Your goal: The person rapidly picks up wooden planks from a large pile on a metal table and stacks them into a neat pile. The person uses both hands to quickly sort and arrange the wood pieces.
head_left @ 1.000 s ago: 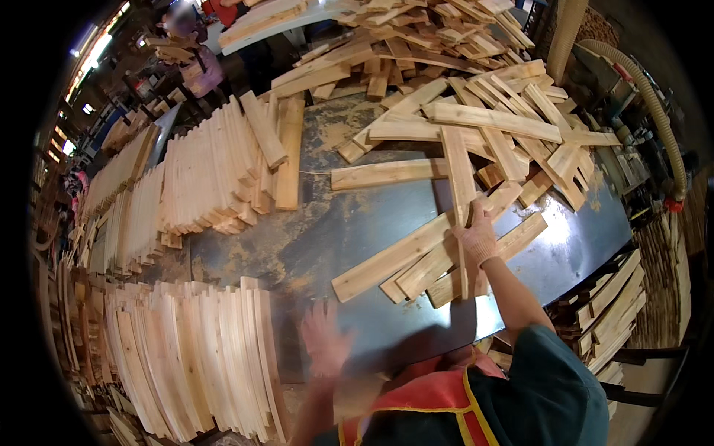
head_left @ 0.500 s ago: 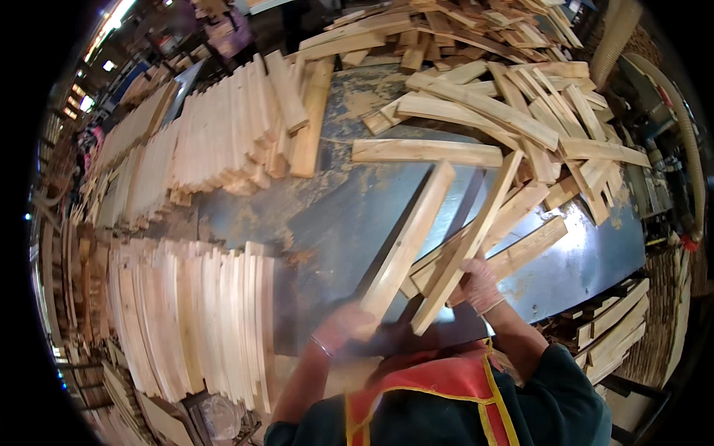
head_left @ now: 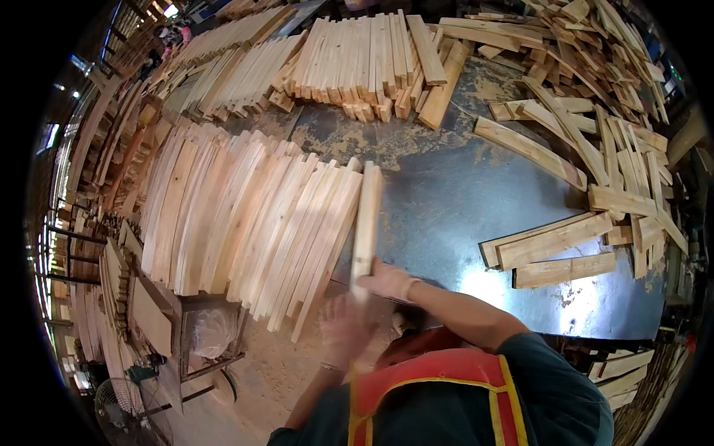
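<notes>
A stacked row of wooden slats [head_left: 245,223] lies at the left of the metal table [head_left: 461,208]. The left hand [head_left: 343,331] is blurred; whether its fingers are clenched or released cannot be told. The right hand [head_left: 387,281] grasps the near end of a wooden slat [head_left: 367,223], held against the row's right edge. Loose boards [head_left: 558,245] lie right.

Pale yellow slats [head_left: 245,215]; grey-blue table [head_left: 446,201]; orange-red vest [head_left: 439,386].
</notes>
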Available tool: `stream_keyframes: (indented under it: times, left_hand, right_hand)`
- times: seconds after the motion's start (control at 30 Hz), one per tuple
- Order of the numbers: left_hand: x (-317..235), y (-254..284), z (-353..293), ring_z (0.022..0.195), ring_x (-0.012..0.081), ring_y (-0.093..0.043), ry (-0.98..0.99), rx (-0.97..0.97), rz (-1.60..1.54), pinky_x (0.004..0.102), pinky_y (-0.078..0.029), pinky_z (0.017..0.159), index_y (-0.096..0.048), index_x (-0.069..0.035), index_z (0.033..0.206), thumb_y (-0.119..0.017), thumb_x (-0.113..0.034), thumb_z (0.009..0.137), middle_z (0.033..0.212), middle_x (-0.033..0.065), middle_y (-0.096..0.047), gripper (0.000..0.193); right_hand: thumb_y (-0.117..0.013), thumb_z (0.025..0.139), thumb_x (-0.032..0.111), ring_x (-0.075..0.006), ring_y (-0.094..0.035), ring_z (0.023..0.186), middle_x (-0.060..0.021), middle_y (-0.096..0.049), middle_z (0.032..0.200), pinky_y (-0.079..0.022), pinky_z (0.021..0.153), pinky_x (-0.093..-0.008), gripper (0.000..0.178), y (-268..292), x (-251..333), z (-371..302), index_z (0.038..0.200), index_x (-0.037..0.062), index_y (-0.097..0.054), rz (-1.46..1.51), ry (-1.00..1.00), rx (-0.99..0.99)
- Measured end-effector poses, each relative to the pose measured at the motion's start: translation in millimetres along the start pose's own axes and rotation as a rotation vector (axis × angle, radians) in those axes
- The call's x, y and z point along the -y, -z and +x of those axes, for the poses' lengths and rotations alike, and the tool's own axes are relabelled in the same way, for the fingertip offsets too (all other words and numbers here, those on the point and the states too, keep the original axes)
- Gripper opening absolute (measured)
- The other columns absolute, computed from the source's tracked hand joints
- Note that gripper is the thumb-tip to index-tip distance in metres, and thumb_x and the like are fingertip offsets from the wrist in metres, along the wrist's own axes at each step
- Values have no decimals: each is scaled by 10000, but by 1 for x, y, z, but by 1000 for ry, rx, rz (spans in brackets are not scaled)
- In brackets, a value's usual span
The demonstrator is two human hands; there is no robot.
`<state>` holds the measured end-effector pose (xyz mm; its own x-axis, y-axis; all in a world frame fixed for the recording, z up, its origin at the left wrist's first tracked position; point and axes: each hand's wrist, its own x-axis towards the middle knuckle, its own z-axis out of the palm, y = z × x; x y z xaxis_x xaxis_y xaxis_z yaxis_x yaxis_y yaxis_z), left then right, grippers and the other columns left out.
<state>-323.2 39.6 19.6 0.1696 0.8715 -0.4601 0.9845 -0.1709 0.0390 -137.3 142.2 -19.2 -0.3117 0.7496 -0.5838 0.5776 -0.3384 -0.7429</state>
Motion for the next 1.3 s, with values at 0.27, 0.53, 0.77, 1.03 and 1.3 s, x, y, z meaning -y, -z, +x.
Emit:
stream_keyframes:
  times: [0.27,0.53,0.77,1.03,1.3]
  left_hand:
    - [72,-32,45,1594,441,-270,116,-446,43,590,-272,1275,-380,-94,1632,-699,-417,895,1650,193,-408,866]
    - [-35,4,48,1526,449,-369,-367,-393,0,578,-317,1236,-428,-63,1609,-773,-397,843,1632,207,-424,904]
    - [-186,12,93,1532,424,-343,-744,-244,-42,598,-272,1235,-435,-77,1610,-774,-543,807,1622,181,-435,989]
    - [-215,-3,117,1130,331,-613,-797,-304,16,454,-500,907,-527,-75,1505,-708,-326,863,1251,147,-639,713]
    - [-158,7,79,766,376,-690,-584,-44,-295,524,-547,694,-623,-39,1327,-672,-262,921,872,189,-700,465]
  right_hand:
    - [-706,943,425,-306,-693,1149,-169,-731,1212,-515,1012,-409,675,74,-32,-23,1493,96,-493,53,287,-25]
    - [-704,881,331,-368,-537,1410,-152,-616,1460,-384,1172,-505,707,245,-289,-207,1540,180,-499,-1213,-141,-563]
    - [-754,861,377,-307,-644,1224,-85,-661,1316,-486,1001,-458,689,248,-249,-153,1496,234,-527,-1031,-79,-227]
    - [-652,879,314,-384,-527,1337,-137,-596,1420,-331,1128,-592,591,307,-180,-115,1454,205,-571,-1033,307,-525]
    - [-748,869,519,-374,-666,1227,-169,-689,1326,-480,1049,-498,977,369,-126,-98,1682,189,-318,-956,-156,-234]
